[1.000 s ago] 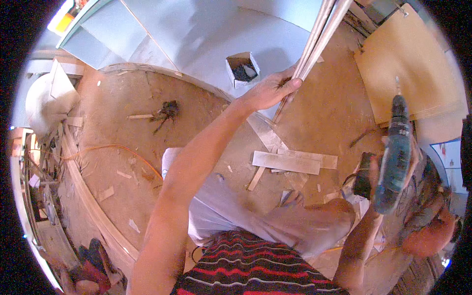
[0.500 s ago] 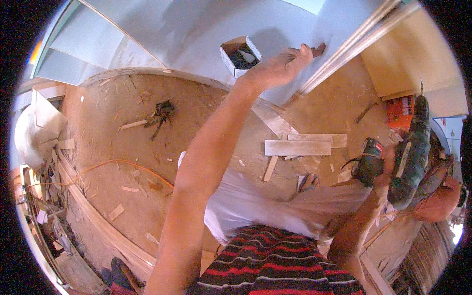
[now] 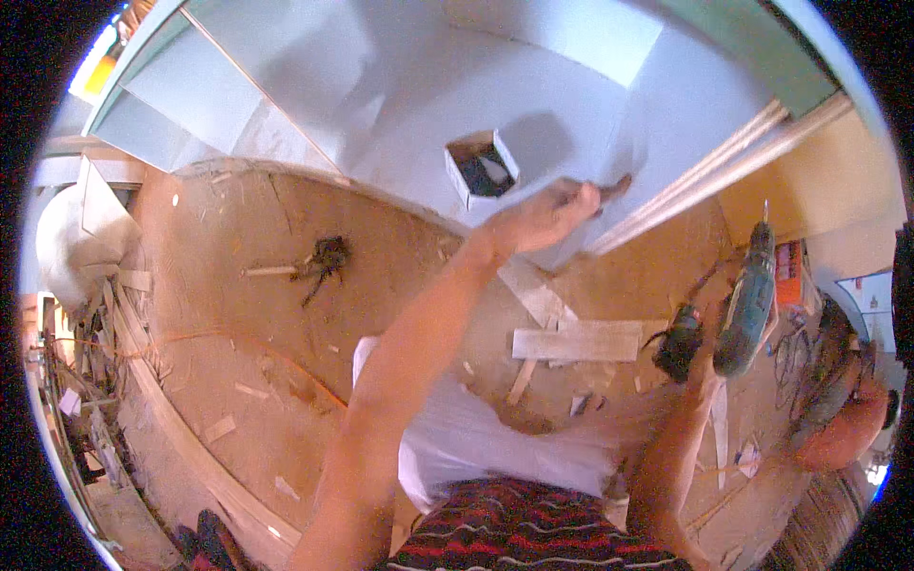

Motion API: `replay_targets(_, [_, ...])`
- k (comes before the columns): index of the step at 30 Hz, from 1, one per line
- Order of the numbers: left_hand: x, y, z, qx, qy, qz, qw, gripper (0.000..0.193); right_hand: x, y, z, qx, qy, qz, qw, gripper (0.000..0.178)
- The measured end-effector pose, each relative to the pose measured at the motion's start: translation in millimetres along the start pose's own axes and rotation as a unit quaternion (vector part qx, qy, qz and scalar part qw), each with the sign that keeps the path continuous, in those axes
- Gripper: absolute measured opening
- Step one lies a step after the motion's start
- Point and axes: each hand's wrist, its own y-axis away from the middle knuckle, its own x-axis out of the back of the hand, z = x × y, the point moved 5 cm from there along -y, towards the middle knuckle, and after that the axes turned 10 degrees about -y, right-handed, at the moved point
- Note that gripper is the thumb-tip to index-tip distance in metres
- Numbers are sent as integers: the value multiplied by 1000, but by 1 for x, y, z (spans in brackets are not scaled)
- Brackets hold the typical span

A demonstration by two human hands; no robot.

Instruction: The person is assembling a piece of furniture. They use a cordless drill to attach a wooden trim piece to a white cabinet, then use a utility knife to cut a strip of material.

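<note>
My left hand (image 3: 552, 215) is over the pale grey-blue cabinet panel (image 3: 405, 157), right of a small open white box (image 3: 473, 197) of dark small pieces. Its thumb is bent in and a fingertip reaches past it. Whatever may be in those fingers is too small or hidden to make out. My right hand (image 3: 709, 354), partly hidden behind the tool, is closed on a teal and black cordless drill (image 3: 745, 309). The drill's thin bit points away from me, toward the wooden edge strips (image 3: 700, 171) of the panel.
Flat pale board offcuts (image 3: 575, 344) lie on the dusty brown floor. A dark clamp-like tool (image 3: 326, 259) is at the left, near an orange cord (image 3: 309, 379). An orange box (image 3: 790, 271) stands at the right, with another person (image 3: 843, 433) beyond my right arm.
The view has tilted, so the cabinet and box sit lower in it. The drill has swung left, nearer the cabinet edge. My left hand stays beside the box, over the panel.
</note>
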Motion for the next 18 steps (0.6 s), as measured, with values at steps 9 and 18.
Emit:
replay_targets(9, [0, 3, 2, -7, 81, 81, 993, 51, -6, 5, -2, -22, -18, 2, 1000, 71])
replay_targets(18, [3, 3, 11, -4, 66, 32, 997, 50, -5, 2, -3, -23, -27, 8, 999, 73])
